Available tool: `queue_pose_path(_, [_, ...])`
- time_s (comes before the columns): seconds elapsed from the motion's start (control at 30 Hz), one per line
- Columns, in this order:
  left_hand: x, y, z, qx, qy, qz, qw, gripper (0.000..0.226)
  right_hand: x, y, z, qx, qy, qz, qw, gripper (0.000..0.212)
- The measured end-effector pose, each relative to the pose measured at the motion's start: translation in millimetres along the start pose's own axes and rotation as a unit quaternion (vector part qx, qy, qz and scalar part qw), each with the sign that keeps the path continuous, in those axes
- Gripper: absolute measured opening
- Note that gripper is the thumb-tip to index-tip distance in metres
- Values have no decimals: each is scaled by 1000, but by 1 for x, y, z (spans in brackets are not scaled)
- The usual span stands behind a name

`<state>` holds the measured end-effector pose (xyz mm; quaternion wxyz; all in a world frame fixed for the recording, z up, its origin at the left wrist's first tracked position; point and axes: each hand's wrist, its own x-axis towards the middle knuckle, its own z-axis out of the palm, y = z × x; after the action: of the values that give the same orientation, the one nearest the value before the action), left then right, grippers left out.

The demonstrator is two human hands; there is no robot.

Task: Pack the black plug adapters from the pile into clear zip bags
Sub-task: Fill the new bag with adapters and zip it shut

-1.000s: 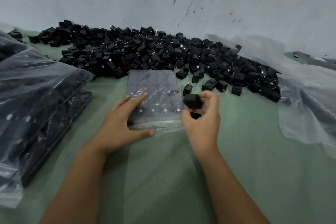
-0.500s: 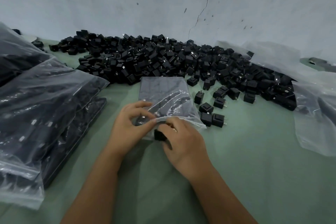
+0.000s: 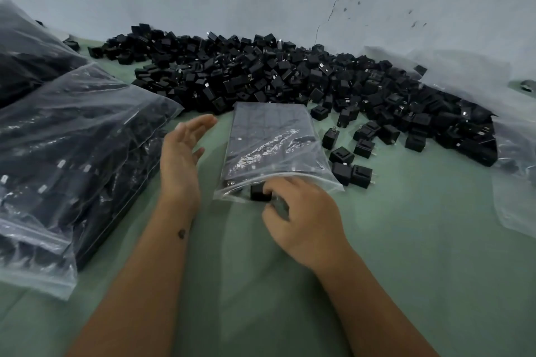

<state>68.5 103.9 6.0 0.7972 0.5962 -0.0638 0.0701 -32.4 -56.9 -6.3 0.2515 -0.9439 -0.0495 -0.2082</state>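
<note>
Lifted off the zip bag (image 3: 269, 139), the left hand (image 3: 181, 153) now hovers beside it — fingers spread. Right hand (image 3: 301, 211) — its grip pinches a black adapter (image 3: 259, 192) at the bag's mouth.

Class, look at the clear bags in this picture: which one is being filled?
The flat bag in the middle; the right hand pushes an adapter into its open mouth. The others lie untouched.

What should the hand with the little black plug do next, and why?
Probably push the plug adapter deeper into the zip bag. The right hand pinches it just at the bag's open mouth, with rows of adapters already packed beyond it. The left hand hovers open beside the bag, not touching it.
</note>
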Motion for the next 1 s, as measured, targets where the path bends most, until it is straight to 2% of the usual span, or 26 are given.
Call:
queue_pose_path(0.13, [2, -2, 6, 32, -4, -12, 999, 46, 1, 4, -1, 41, -39, 8, 998, 28])
queue_pose_path(0.5, [0, -8, 10, 57, -45, -3, 997, 44, 6, 7, 6, -12, -76, -44, 996, 43])
queue_pose_path(0.67, [-1, -12, 9, 112, -48, 23, 992, 25, 7, 7, 9, -31, -90, -50, 994, 44])
queue_pose_path(0.83, [-5, -14, 12, 215, -127, 42, 967, 27, 5, 5, 9, -90, -97, -77, 988, 48])
queue_pose_path(0.93, [-6, -15, 11, 301, -163, 71, 937, 34, 5, 3, 6, -117, -53, -103, 986, 40])
queue_pose_path(1.0, [-6, -15, 10, 321, -174, 69, 929, 36, 4, 3, 1, -79, 53, -139, 986, 25])
